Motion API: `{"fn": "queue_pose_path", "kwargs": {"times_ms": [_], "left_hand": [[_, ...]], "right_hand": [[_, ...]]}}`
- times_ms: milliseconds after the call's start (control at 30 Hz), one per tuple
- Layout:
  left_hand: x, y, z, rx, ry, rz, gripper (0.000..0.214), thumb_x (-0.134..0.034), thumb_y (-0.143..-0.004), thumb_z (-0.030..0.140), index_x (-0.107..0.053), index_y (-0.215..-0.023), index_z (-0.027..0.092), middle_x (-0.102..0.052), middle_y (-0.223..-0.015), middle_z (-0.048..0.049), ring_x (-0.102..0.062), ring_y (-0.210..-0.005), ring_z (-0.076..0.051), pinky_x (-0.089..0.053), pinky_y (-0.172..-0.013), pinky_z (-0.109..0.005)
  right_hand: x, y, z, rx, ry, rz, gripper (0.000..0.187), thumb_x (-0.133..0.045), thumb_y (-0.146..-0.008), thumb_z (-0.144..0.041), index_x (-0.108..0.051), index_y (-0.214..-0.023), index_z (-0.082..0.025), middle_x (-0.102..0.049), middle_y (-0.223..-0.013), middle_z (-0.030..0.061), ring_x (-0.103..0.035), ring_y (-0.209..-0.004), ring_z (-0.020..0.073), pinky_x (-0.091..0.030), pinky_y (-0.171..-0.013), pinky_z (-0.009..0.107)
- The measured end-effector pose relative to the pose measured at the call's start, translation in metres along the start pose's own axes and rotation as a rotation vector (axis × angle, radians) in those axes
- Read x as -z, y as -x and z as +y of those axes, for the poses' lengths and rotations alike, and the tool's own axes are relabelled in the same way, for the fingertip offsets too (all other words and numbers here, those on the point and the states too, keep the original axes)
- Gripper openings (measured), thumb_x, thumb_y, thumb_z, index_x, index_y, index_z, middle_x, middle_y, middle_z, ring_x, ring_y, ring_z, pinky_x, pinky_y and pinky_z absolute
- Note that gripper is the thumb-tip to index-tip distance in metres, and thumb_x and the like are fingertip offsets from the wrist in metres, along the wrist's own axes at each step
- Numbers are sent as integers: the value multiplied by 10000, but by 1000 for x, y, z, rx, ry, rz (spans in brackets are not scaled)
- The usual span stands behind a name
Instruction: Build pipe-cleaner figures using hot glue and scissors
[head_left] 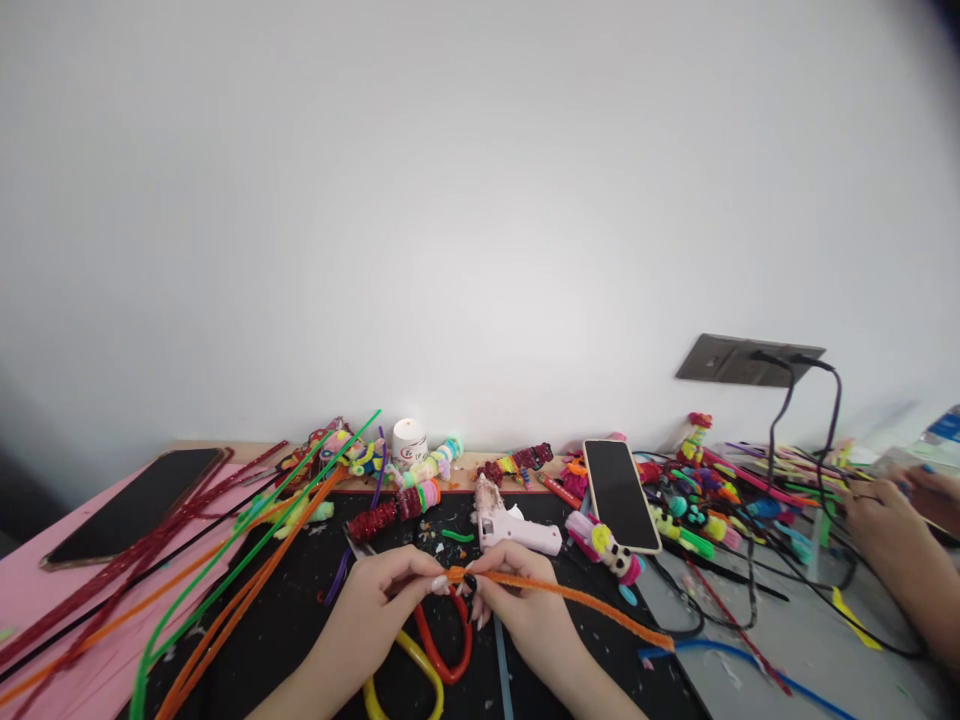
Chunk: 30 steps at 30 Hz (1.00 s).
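My left hand [367,610] and my right hand [525,605] meet low in the middle of the head view. Both pinch an orange pipe cleaner [592,597] near its left end, which looks folded or wound into a small bit between my fingertips. The long rest of it runs out to the right past my right hand. Below my hands lie scissors with red and yellow handle loops [433,668], partly covered by my left hand. A bluish glue stick [502,668] lies beside my right wrist. Just beyond my fingers rests a pale pink glue gun [525,534].
Pipe cleaners [217,600] stretch across pink paper [45,600] at left, near a dark phone [139,500]. A white-framed phone [621,495], paper cup [409,442] and pipe-cleaner figures [431,465] line the wall. Black cords [832,420] hang from an outlet; another person's hand [889,530] is at right.
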<state>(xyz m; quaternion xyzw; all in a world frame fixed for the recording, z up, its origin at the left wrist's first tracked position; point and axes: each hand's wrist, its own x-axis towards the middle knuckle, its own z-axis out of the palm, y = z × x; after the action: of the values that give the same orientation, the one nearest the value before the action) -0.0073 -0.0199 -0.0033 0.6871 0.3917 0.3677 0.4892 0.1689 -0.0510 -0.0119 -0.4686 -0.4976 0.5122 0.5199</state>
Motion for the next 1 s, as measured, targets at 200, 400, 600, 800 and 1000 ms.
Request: {"fn": "queue_pose_path", "kwargs": {"times_ms": [200,400,600,800,1000], "left_hand": [[0,-1,1,16,31,-5,150,-564,-764,222,-653,-660,162,-676,-698,-28,-626,-691,-166,-475,-655,-224],[-1,-3,2,34,75,-10,141,-575,-754,221,-646,-648,162,-672,-699,-32,-626,-695,-174,-482,-671,-242],[0,0,2,34,68,-21,150,-569,-769,225,-650,-664,153,-669,-699,-35,-626,-699,-174,-479,-673,-243],[0,-1,2,47,70,-23,137,-574,-766,230,-655,-691,149,-678,-707,-34,-634,-708,-174,-484,-681,-244],[-1,-1,-3,98,179,-32,79,-605,-749,232,-636,-757,160,-701,-737,-17,-658,-755,-179,-502,-723,-256]], "right_hand": [[-1,1,-4,-10,15,3,279,-702,-686,-389,-588,-701,-135,-601,-527,-17,-559,-442,95,-459,-457,197],[-1,2,-2,-3,15,1,266,-696,-695,-385,-593,-700,-139,-599,-529,-16,-558,-444,100,-457,-455,203],[1,-1,3,14,1,0,255,-697,-697,-371,-588,-730,-143,-599,-555,-18,-563,-459,104,-466,-459,213],[1,0,1,15,-7,3,278,-702,-686,-395,-575,-718,-150,-588,-536,-29,-559,-443,103,-469,-452,214],[1,0,-1,12,19,15,310,-703,-673,-435,-583,-703,-150,-589,-532,-20,-566,-457,114,-475,-458,223]]}}
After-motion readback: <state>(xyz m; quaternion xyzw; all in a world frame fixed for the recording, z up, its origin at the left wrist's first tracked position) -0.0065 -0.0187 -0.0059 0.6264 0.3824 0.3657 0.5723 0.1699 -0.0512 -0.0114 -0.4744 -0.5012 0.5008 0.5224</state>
